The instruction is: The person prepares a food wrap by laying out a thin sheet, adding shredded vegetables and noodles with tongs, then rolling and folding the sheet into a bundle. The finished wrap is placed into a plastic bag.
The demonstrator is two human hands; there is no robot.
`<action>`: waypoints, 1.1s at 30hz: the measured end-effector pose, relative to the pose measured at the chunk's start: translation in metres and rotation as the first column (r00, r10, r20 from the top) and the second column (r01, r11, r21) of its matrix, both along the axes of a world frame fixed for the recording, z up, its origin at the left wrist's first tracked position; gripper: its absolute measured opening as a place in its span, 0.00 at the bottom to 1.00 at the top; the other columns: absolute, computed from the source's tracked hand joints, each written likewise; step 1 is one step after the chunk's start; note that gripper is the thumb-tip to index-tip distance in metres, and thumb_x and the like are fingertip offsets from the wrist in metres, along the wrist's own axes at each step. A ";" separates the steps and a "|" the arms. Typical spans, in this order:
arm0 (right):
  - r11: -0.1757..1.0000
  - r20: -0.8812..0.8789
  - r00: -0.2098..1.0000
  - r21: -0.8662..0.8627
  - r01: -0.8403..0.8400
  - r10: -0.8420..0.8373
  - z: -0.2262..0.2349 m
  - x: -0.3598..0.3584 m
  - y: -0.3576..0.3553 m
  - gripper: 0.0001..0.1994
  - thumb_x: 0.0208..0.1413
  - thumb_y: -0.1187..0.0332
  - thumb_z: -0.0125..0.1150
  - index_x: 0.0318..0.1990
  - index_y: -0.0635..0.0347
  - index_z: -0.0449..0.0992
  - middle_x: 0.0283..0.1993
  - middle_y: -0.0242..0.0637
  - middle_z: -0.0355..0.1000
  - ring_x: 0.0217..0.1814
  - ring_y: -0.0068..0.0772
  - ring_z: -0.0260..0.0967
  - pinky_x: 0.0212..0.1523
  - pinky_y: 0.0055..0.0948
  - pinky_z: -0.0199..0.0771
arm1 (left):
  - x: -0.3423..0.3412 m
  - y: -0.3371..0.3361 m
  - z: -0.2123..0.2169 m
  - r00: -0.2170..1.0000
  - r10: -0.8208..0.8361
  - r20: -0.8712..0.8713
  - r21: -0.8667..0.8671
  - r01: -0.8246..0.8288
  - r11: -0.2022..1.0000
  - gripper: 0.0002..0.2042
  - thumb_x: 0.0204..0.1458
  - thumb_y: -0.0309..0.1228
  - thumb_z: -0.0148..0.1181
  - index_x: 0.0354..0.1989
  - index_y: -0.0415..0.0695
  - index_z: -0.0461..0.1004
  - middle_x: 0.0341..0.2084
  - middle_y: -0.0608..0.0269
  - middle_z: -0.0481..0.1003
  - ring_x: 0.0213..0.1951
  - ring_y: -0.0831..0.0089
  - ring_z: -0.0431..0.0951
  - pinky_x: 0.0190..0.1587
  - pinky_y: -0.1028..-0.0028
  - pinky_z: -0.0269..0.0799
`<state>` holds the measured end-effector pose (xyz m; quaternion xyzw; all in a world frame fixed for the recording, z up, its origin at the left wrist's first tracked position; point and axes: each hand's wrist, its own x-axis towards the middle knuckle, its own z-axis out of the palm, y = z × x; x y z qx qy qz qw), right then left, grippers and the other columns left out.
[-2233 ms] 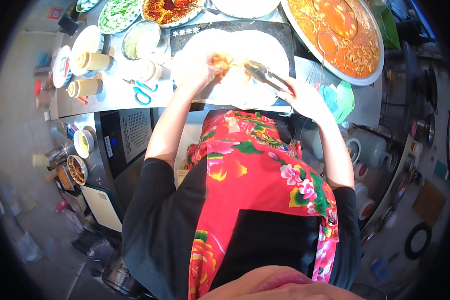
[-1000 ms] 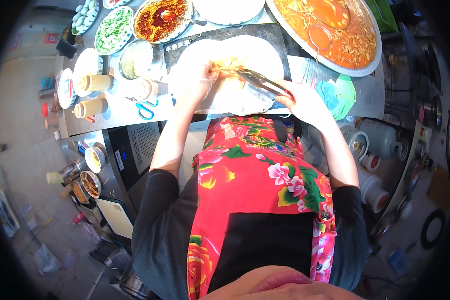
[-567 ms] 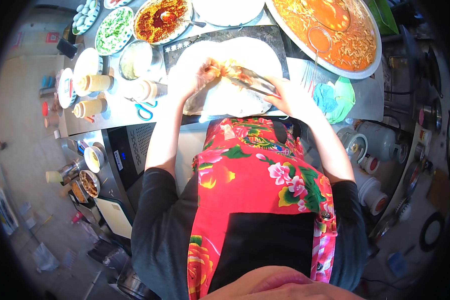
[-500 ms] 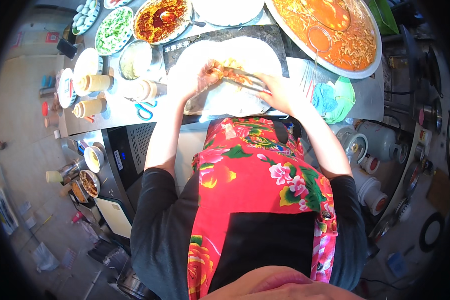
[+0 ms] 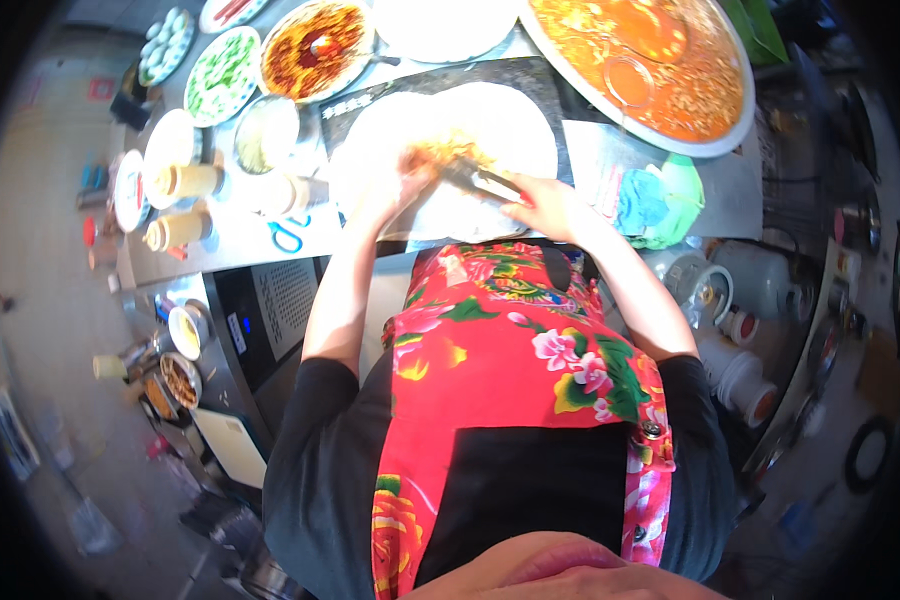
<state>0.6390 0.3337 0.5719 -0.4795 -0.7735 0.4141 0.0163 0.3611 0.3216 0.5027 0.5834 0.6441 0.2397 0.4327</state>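
The right hand point(image 5: 547, 208) clamps one pair of tongs point(image 5: 492, 185), while the left hand point(image 5: 410, 178), grip unclear, is at one food heap point(image 5: 460, 147).

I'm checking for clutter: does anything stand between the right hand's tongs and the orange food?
Nothing visible does. The tongs in the right hand are at the food; the left hand is at its left edge.

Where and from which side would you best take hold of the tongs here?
Probably by the handle end, from the right, where the right hand grips the tongs: their long arms slant left and away toward the shredded food, so that end lies clear of it.
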 end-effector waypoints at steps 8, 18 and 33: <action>0.875 0.616 0.769 0.455 -0.167 -0.173 0.118 0.148 0.071 0.23 0.48 0.67 0.68 0.54 0.54 0.75 0.34 0.43 0.78 0.41 0.46 0.78 0.42 0.43 0.78 | 0.024 -0.013 0.072 0.951 0.157 -0.265 0.130 -0.126 0.983 0.13 0.56 0.31 0.59 0.46 0.39 0.79 0.38 0.49 0.80 0.42 0.58 0.80 0.46 0.65 0.75; 0.978 0.952 0.272 0.174 -0.111 -0.139 0.040 0.211 0.210 0.13 0.56 0.69 0.57 0.47 0.56 0.83 0.52 0.42 0.79 0.55 0.41 0.77 0.49 0.36 0.79 | 0.245 0.041 0.040 0.566 0.158 0.809 -0.478 0.477 0.738 0.19 0.60 0.41 0.60 0.52 0.41 0.73 0.38 0.60 0.78 0.37 0.72 0.80 0.42 0.70 0.78; 0.848 0.954 0.212 0.287 -0.446 -0.212 0.054 0.201 0.213 0.13 0.55 0.69 0.59 0.48 0.57 0.80 0.49 0.40 0.77 0.49 0.39 0.78 0.36 0.42 0.80 | 0.208 0.048 0.067 0.925 -0.138 0.355 -0.113 0.188 0.976 0.21 0.65 0.45 0.49 0.50 0.38 0.73 0.36 0.58 0.77 0.39 0.72 0.75 0.43 0.72 0.71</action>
